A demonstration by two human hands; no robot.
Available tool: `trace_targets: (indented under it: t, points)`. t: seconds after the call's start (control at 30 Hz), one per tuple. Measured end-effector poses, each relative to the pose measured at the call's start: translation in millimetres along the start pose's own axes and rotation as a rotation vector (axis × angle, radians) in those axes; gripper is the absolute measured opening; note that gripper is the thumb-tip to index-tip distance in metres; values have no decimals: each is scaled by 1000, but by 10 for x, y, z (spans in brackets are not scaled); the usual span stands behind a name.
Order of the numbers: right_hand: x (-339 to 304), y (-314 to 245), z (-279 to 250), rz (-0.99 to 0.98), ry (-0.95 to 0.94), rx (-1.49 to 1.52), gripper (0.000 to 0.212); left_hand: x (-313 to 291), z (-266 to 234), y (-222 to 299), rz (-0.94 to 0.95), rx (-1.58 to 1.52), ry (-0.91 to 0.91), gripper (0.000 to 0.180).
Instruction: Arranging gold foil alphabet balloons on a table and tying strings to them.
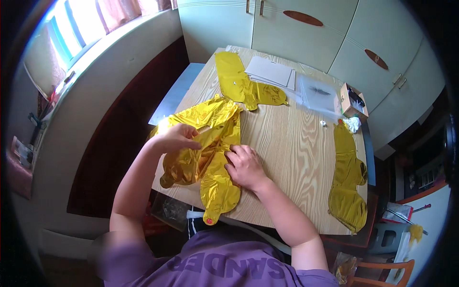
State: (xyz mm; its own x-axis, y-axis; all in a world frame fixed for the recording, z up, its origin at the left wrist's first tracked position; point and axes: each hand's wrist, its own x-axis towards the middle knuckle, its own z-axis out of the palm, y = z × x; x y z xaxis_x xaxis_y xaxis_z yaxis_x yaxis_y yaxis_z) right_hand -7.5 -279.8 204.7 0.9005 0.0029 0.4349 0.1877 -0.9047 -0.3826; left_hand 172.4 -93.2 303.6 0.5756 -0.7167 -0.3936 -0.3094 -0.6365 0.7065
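Note:
Several flat, wrinkled gold foil balloons lie on the wooden table. In front of me is a crumpled foil balloon (pixel 221 191), with folded, overlapping shiny layers and a tab with a red spot at its near end. My left hand (pixel 174 139) is over its left side, thumb and fingers closing on a raised fold of foil; the exact contact is partly hidden. My right hand (pixel 246 167) rests at its right edge, fingers curled and pressing on the foil. Another flat foil balloon (pixel 234 79), bent in shape, lies at the far side. A third foil balloon (pixel 345 177) lies along the right edge.
White sheets (pixel 270 69) and a clear plastic sleeve (pixel 318 93) lie at the back of the table (pixel 282 143). A small box (pixel 354 101) with dark items stands at the back right, beside a crumpled white tissue (pixel 352 125). An orange-brown chair (pixel 387 268) is at lower right.

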Motion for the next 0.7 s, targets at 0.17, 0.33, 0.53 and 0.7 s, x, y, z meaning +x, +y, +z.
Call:
trace_targets:
  t: [0.17, 0.33, 0.53, 0.7]
  points:
    - [48, -6, -51, 28, -25, 38, 34, 58, -58, -336, -14, -125, 107, 22]
    - [268, 42, -79, 72, 11, -23, 31, 54, -86, -338, -37, 201, 338, 20]
    - [601, 197, 134, 120, -22, -73, 37, 56, 53, -262, -74, -247, 258, 20]
    - [587, 271, 289, 144, -47, -101, 45, 141, -64, -621, -50, -360, 321, 29]
